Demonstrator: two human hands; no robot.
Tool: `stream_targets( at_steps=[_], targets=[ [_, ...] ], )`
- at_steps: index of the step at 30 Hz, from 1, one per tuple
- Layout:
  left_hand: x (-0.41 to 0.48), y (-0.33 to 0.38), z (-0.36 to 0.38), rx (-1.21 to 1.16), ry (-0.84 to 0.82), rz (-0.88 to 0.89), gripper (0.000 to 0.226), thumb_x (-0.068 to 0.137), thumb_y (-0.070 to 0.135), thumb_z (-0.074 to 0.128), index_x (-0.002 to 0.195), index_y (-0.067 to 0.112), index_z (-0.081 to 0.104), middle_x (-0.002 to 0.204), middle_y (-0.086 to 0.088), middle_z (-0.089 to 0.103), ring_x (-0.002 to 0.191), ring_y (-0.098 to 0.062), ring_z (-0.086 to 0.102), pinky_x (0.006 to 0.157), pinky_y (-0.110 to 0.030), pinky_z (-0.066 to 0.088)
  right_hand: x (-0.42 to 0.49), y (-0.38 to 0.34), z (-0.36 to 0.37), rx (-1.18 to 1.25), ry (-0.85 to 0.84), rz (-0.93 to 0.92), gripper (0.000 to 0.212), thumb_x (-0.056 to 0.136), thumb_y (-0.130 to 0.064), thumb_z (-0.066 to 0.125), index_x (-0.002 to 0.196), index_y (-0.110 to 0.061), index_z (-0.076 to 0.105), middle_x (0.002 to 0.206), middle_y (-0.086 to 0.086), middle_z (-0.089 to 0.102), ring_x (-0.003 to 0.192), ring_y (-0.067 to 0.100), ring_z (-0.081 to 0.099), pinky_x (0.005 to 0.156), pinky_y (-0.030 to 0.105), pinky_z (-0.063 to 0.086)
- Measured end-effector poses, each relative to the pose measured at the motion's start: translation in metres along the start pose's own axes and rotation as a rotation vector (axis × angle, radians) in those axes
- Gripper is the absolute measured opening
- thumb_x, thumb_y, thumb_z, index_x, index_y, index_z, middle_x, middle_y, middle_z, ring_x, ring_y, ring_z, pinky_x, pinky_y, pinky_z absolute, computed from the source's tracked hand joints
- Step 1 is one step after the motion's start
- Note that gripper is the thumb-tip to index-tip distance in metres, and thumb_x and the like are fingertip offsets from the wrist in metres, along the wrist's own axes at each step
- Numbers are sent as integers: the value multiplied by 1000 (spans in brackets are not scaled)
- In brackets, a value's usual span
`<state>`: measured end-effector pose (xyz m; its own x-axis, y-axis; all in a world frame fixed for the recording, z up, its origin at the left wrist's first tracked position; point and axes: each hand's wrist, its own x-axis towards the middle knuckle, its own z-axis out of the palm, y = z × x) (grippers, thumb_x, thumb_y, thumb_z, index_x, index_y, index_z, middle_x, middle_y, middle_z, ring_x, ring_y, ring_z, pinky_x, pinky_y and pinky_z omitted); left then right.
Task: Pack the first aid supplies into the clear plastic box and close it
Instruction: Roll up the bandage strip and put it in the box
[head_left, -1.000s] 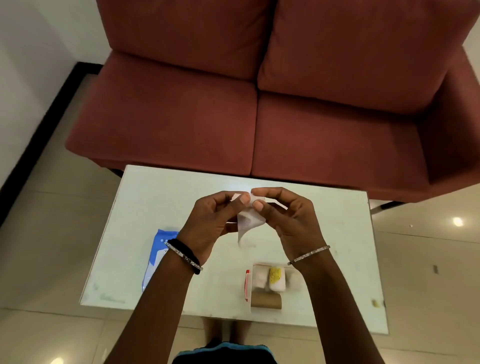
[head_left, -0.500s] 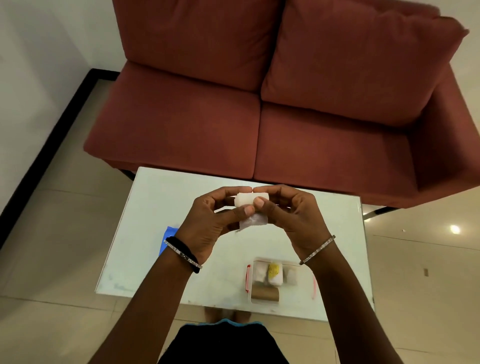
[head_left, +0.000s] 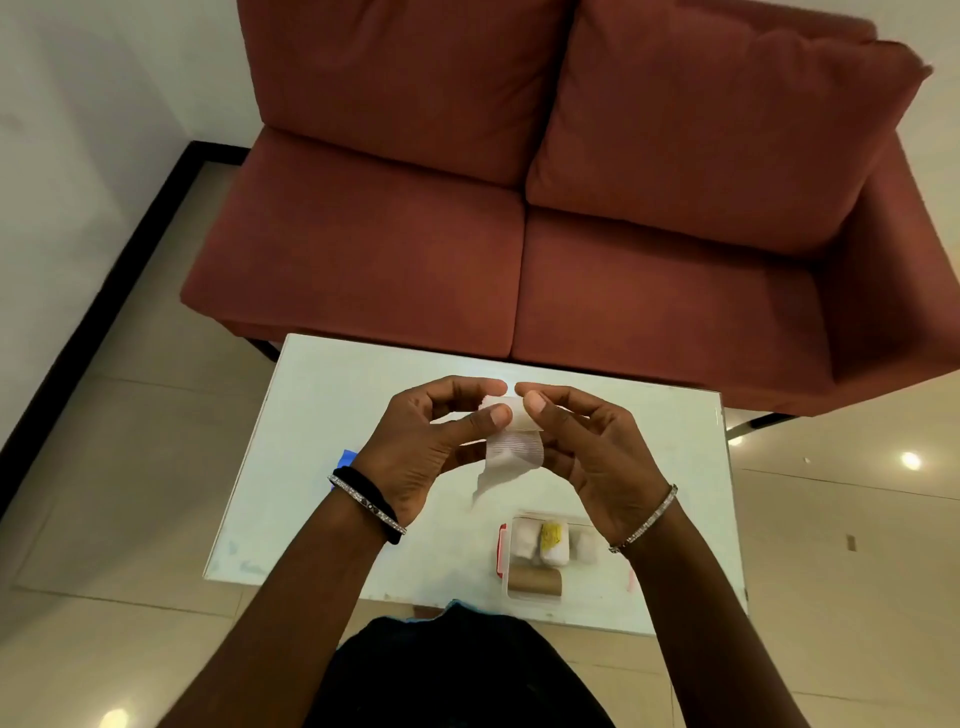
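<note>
Both hands are raised over the table (head_left: 332, 415), pinching one gauze roll (head_left: 514, 441) between them. The left hand (head_left: 421, 452) grips it with thumb and forefinger from its side, the right hand (head_left: 592, 457) does the same from the other, and a loose tail of gauze hangs down below the fingers. It looks as if the strip is being wound up before packing.

The box (head_left: 540, 558) sits open on the table just below the right wrist, nearer the body. Inside it I count one brown roll (head_left: 535, 580) along the near edge and three whitish bundles in a row behind it, the middle one marked yellow (head_left: 550, 540). A red strip (head_left: 502, 551) runs along the box's left side; whether it is a clasp or part of the lid I cannot tell, and no lid is clearly seen.

By my judgement the packing is well along: four items are in, and the gauze is in hand. A blue packet (head_left: 345, 458), mostly hidden behind the left wrist, may also need to go in. Closing the box remains to be done.
</note>
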<state>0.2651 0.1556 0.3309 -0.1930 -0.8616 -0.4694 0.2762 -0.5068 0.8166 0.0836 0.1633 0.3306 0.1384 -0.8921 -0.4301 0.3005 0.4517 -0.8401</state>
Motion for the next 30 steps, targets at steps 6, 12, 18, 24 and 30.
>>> stream_targets(
  at_steps=[6,12,18,24,30],
  targets=[
    [0,5,8,-33,-17,-84,41,70,37,76,102,12,75,100,-9,77,90,-27,74,72,-28,60,2,-10,-2,-111,6,-73,34,71,-18,78,102,-4,75,93,20,74,83,28,71,74,35,60],
    [2,11,7,-46,-35,-63,37,76,25,74,107,5,72,104,-17,75,92,-26,73,73,-27,59,6,-16,-1,-45,-63,-82,33,70,-8,78,102,-3,75,97,14,77,87,24,73,77,32,59],
    [3,12,4,12,-33,8,39,70,15,78,107,6,72,109,-17,71,91,-26,74,73,-29,59,8,-17,2,-54,-15,51,42,78,-26,71,112,-1,70,97,14,75,80,26,73,69,30,60],
    [3,13,3,-23,-14,-139,43,75,34,73,107,6,72,104,-16,75,90,-31,74,70,-29,60,7,-11,2,-145,-44,-50,36,73,-15,77,106,0,72,100,19,73,90,29,71,86,45,59],
    [4,8,-3,-1,21,-116,24,82,14,72,105,5,73,97,-12,77,85,-22,74,68,-26,59,7,-3,4,-82,-58,-23,41,73,-9,76,113,-2,69,105,17,72,91,27,71,85,41,59]
  ],
)
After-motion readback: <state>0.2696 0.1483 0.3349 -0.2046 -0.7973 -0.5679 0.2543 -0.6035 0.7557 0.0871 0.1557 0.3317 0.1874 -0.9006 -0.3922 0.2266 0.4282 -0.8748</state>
